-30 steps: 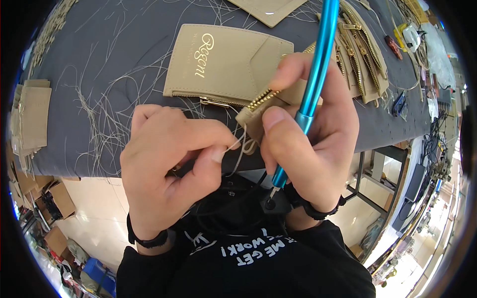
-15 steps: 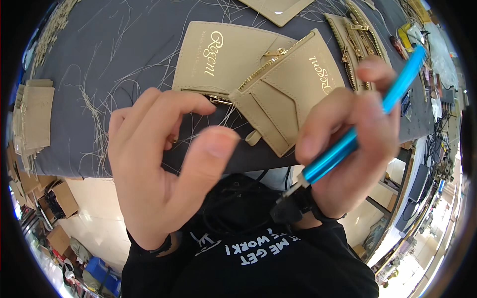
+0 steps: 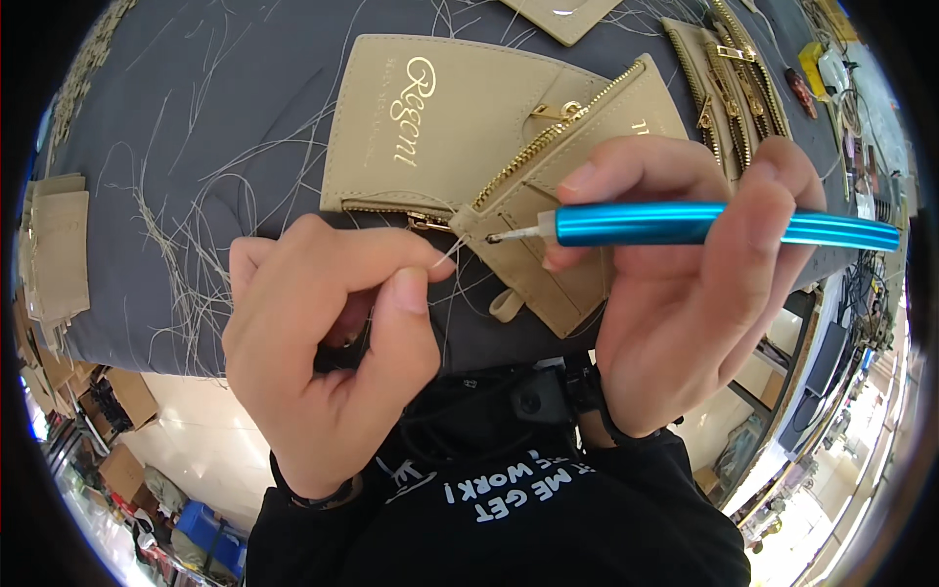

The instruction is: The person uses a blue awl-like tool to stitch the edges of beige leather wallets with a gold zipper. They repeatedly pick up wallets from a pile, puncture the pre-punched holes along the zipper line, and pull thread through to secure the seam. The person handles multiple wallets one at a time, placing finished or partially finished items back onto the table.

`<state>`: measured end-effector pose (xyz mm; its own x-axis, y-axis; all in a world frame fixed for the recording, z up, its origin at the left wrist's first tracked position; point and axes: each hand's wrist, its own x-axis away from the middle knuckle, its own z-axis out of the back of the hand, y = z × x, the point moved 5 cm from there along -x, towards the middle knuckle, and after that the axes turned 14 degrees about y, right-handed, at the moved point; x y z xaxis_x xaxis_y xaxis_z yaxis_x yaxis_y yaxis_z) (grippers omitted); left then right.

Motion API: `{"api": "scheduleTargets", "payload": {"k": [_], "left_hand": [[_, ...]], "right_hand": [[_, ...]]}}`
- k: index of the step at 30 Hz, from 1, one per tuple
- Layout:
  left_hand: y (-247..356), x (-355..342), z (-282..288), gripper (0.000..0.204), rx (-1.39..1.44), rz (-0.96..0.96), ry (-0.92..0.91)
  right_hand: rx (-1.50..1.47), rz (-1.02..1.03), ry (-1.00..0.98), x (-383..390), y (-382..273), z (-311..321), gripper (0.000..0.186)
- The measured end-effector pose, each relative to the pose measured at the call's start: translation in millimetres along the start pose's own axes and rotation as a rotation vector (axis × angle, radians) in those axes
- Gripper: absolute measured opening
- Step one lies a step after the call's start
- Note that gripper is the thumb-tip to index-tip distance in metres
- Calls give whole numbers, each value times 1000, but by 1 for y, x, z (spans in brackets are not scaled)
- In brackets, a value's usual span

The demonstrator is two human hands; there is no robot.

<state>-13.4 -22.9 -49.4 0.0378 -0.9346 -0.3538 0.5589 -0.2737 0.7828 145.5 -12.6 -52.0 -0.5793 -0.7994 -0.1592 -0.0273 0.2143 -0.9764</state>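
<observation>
My left hand [image 3: 333, 333] pinches a pale thread [image 3: 447, 256] between thumb and forefinger. The thread runs up to the corner of a beige card wallet [image 3: 533, 215] with a gold zipper and slanted pockets. In my right hand [image 3: 694, 284] is a shiny blue thread burner [image 3: 636, 224], a pen-shaped tool held level and pointing left. Its thin metal tip with a dark end is over the wallet's corner, close to the thread; whether they touch I cannot tell. A second beige wallet [image 3: 450, 117] with gold lettering lies partly under the first.
Loose threads [image 3: 201, 293] lie tangled on the dark grey tabletop [image 3: 264, 108]. Stacked beige pieces [image 3: 59, 249] sit at the left edge. Several zippered wallets [image 3: 734, 83] are at the upper right, beside a dark red-handled tool [image 3: 800, 93]. Another beige piece [image 3: 562, 15] lies at the far edge.
My left thumb and forefinger have closed on the thread. My right hand has swung the thread burner's tip from down near my body up to the wallet's corner.
</observation>
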Motion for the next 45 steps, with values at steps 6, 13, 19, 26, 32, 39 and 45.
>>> {"api": "scheduleTargets", "payload": {"k": [6,13,19,26,32,39,45], "left_hand": [[4,-2,-3,8,-4,-88,-31],[3,-2,-4,7,14,-142,-4],[2,-1,-3,8,10,-128,-4],[0,0,-3,8,0,-130,2],[4,-1,-3,8,32,-149,5],[4,-1,-1,8,53,-163,-17],[2,0,-1,8,51,-204,-14]], "right_hand": [[50,21,-22,0,0,-1,37],[73,56,-70,-2,-3,-2,37],[94,99,-101,-2,-2,-2,38],[95,115,-125,-2,0,-3,36],[87,115,-124,-3,-4,0,35],[92,117,-136,-4,-2,0,34],[38,81,-81,-1,-1,-1,34]]}}
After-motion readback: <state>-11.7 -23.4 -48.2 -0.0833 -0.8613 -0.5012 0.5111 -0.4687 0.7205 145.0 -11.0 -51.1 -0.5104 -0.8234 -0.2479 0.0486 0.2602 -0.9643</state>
